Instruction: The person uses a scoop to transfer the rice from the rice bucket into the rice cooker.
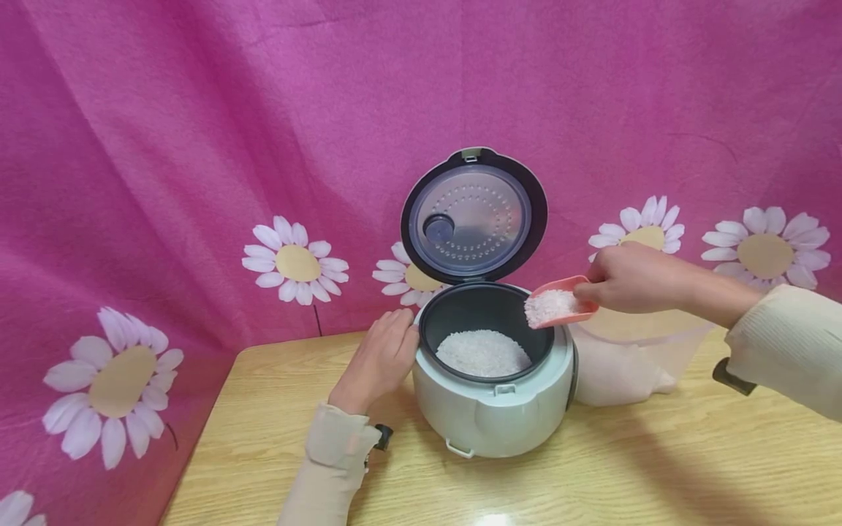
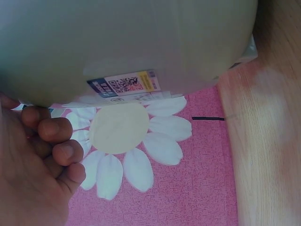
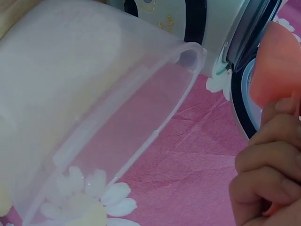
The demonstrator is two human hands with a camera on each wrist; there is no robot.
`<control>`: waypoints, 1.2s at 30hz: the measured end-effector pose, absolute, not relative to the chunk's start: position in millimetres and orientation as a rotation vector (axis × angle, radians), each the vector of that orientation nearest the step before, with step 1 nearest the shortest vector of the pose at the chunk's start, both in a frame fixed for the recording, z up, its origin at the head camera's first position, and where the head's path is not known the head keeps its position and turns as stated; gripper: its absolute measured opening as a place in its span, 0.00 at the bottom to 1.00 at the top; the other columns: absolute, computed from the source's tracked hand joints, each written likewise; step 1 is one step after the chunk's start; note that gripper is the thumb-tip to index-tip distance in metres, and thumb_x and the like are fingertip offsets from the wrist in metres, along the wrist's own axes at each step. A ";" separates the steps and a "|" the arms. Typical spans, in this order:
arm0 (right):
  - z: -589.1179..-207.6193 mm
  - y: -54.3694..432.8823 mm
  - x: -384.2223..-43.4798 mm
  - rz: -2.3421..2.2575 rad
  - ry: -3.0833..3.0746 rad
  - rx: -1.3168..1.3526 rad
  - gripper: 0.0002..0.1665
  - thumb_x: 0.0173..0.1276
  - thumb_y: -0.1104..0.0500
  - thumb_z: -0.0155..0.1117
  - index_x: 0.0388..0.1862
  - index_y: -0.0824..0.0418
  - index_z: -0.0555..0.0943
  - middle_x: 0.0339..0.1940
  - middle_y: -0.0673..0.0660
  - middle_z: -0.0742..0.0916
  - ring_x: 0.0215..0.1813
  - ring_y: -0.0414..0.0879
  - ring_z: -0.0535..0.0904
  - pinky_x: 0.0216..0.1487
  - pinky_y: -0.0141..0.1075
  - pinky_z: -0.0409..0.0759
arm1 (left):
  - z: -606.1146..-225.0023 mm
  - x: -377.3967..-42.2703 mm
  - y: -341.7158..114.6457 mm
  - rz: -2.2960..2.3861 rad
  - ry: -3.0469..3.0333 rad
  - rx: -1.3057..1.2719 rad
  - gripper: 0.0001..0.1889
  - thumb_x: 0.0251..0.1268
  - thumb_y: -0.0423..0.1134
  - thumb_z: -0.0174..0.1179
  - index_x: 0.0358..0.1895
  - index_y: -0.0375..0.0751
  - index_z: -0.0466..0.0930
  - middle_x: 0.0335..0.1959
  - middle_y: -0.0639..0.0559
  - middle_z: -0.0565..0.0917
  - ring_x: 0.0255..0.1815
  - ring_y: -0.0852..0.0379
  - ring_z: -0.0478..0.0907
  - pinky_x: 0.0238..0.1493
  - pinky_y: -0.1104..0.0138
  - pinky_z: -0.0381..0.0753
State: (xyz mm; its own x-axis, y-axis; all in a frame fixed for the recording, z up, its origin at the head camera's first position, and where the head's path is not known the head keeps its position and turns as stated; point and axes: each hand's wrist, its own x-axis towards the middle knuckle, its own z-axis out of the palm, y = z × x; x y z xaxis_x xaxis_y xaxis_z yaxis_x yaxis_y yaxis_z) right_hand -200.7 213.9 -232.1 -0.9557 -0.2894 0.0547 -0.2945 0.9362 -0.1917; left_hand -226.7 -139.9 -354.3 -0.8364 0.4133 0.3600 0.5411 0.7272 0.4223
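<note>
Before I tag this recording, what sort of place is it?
Probably a makeshift filming corner rather than a fitted kitchen: a wood-grain table backed by daisy-print pink cloth, with an open rice cooker on it.

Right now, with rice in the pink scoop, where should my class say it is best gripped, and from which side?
The pink scoop is probably best gripped at its rear end, from the right, where the right hand holds it. Its open mouth points left over the rice cooker and its bowl carries rice, so a rear grip leaves both free.
</note>
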 end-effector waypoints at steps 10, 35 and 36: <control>-227.3 207.3 -198.6 0.202 -3.032 0.513 0.22 0.66 0.51 0.66 0.12 0.52 0.79 0.10 0.42 0.68 0.17 0.38 0.61 0.21 0.32 0.57 | -353.7 -226.6 -139.8 -0.769 -2.691 -0.764 0.09 0.77 0.44 0.44 0.40 0.45 0.71 0.31 0.51 0.70 0.40 0.55 0.69 0.47 0.61 0.73; -217.5 189.6 -190.7 -0.173 -2.891 0.439 0.20 0.62 0.48 0.64 0.12 0.49 0.74 0.12 0.48 0.70 0.17 0.47 0.69 0.15 0.44 0.63 | -352.9 -226.3 -139.8 -0.799 -2.720 -0.741 0.10 0.78 0.46 0.44 0.43 0.46 0.72 0.32 0.51 0.72 0.41 0.55 0.71 0.49 0.61 0.74; -217.5 189.4 -190.6 -0.175 -2.890 0.439 0.20 0.62 0.48 0.64 0.12 0.50 0.75 0.12 0.49 0.71 0.18 0.47 0.70 0.15 0.44 0.64 | -353.0 -226.2 -139.7 -0.800 -2.724 -0.739 0.10 0.78 0.46 0.44 0.43 0.46 0.72 0.33 0.51 0.72 0.41 0.55 0.71 0.50 0.61 0.74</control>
